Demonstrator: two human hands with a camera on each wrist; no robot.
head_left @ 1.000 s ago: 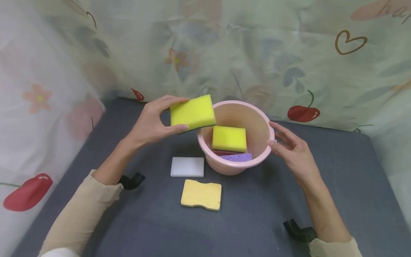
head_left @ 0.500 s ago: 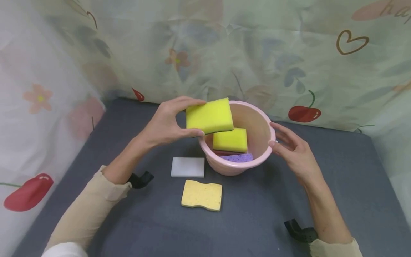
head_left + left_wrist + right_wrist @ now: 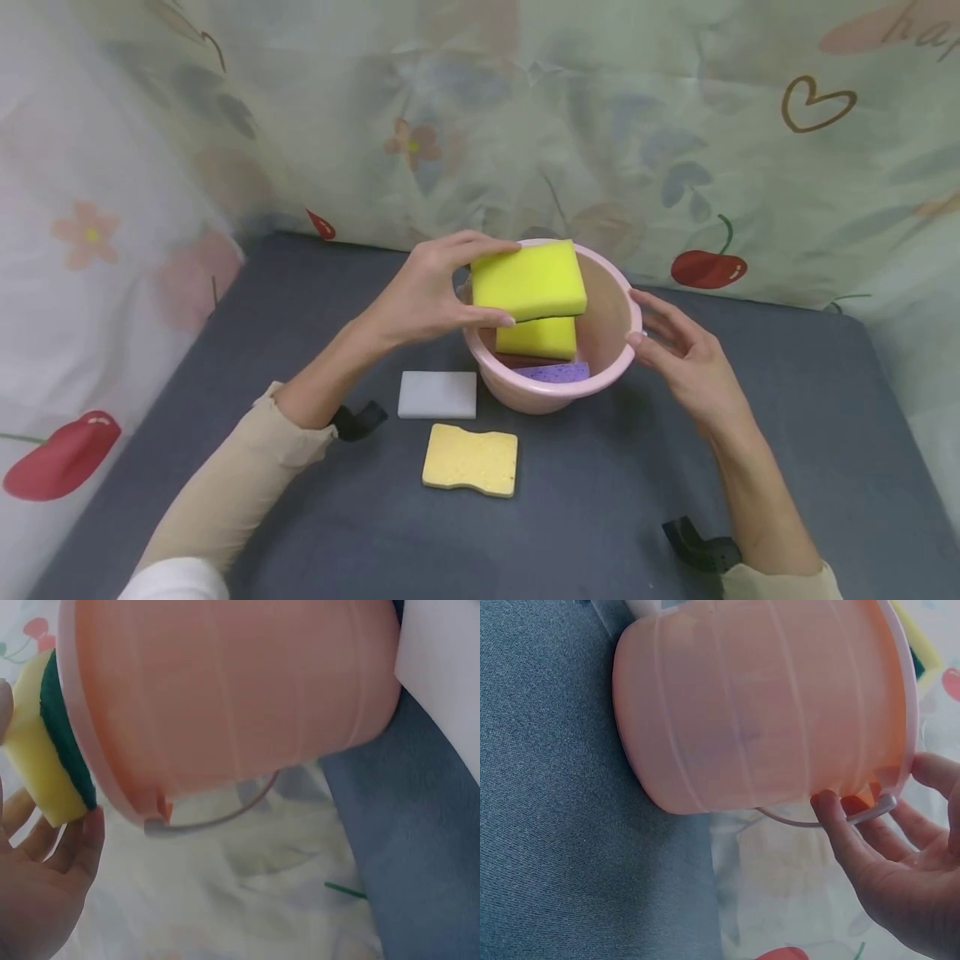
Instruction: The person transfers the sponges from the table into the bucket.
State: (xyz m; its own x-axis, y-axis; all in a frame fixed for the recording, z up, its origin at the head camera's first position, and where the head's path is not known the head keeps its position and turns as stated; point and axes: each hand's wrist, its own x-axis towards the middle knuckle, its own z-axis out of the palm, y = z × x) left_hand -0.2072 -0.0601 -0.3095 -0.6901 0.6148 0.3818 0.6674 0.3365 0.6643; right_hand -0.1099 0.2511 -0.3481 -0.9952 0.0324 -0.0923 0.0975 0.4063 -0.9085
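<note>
Your left hand has carried the yellow, green-backed rectangular sponge toward your right hand, over the round pink plastic bucket; it now hides more of the second yellow rectangular sponge, past and below your left hand.

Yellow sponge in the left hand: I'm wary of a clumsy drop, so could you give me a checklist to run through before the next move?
1. Sponge gripped: ok. The left hand pinches the yellow sponge between thumb and fingers.
2. Bucket steadied: ok. The right hand is at the rim of the pink bucket.
3. Handle out of the way: ok. The handle hangs outside the bucket.
4. Sponge clear of the rim: cannot tell. The left wrist view shows its green face right by the rim.
5. Room inside: cannot tell. A second yellow sponge and a purple sponge are there, partly hidden.
</note>
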